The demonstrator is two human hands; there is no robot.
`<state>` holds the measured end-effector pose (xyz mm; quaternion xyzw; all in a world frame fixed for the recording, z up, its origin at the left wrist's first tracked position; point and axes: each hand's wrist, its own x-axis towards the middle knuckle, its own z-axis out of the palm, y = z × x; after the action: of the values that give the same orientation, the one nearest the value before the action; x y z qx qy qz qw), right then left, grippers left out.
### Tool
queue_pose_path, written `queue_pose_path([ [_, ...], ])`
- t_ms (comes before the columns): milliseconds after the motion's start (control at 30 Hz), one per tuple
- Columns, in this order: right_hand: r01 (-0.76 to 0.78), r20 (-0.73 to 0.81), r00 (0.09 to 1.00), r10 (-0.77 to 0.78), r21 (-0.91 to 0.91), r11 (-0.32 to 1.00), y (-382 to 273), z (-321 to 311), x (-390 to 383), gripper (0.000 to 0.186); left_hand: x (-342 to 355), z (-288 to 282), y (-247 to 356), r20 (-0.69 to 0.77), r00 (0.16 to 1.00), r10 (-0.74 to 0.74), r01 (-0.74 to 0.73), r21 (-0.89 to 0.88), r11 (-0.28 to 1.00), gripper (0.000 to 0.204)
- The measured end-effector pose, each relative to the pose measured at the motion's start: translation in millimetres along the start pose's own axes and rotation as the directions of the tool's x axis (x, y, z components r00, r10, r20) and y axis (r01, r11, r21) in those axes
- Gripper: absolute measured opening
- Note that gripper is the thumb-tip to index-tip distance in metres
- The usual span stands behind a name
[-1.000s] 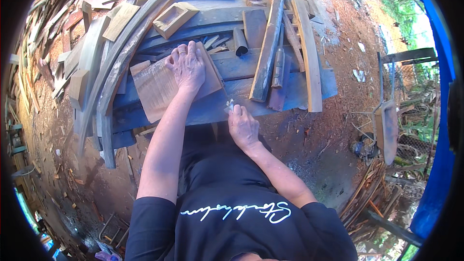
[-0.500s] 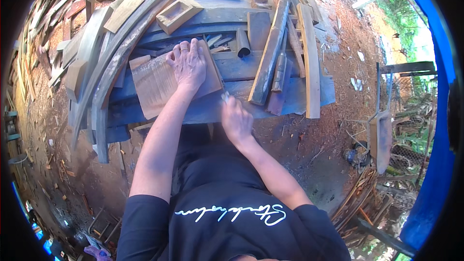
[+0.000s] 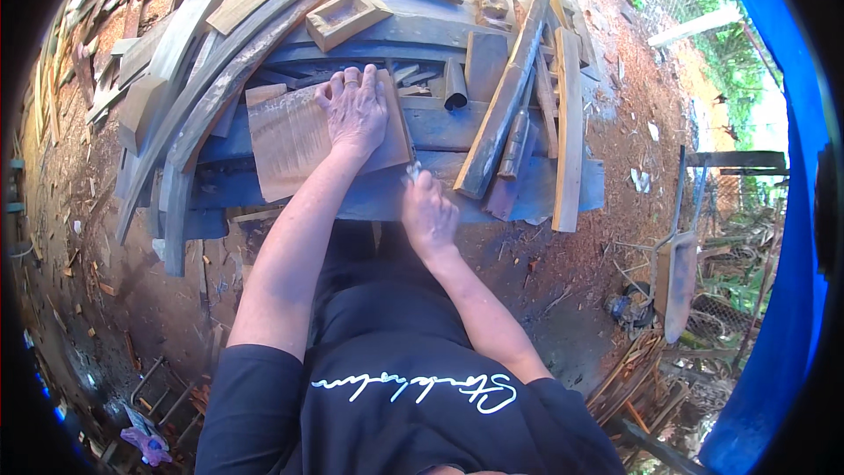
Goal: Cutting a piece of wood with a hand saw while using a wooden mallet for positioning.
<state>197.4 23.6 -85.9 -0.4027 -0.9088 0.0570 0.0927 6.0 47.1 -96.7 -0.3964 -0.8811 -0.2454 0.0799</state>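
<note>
A reddish-brown wooden board (image 3: 294, 136) lies tilted on the bench, its face rough and streaked at the left. My left hand (image 3: 356, 114) presses down on it near its right side, fingers bent over the far edge. A thin tool (image 3: 411, 158) with a pale metallic end runs along the board's right edge. My right hand (image 3: 430, 215) is closed round its near end, just off the board's near right corner. Most of the tool is hidden, so its kind cannot be told.
Long weathered beams (image 3: 211, 101) cross the bench (image 3: 369, 202) at the left. A hollowed wooden block (image 3: 347, 19) and a dark tube (image 3: 454, 88) lie beyond the board. To the right rest a long timber (image 3: 505, 92), a chisel-like tool (image 3: 513, 148) and a pale plank (image 3: 567, 141). A wheelbarrow (image 3: 677, 273) stands farther right.
My right hand has shifted slightly along the board's right edge with the thin tool. My left hand keeps its place on the board. The whole view has moved a little.
</note>
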Motion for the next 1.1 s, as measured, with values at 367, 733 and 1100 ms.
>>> queue_pose_path([
  [367,-0.016,-0.001,1.0,0.016,-0.01,1.0,-2.2,4.0,5.9,0.021,1.8,0.3,0.7,0.005,1.0,-0.015,0.015,0.039,0.999,0.032],
  [733,-0.035,0.024,0.999,0.035,-0.002,0.999,-2.1,6.9,11.6,0.02,-0.3,0.1,3.7,0.04,0.999,-0.015,0.013,0.056,0.998,0.035],
  [1100,-0.049,0.13,0.99,0.047,0.013,0.999,-3.6,0.8,19.7,0.014,1.9,-4.6,6.6,0.059,0.998,-0.024,0.021,0.051,0.998,0.039],
])
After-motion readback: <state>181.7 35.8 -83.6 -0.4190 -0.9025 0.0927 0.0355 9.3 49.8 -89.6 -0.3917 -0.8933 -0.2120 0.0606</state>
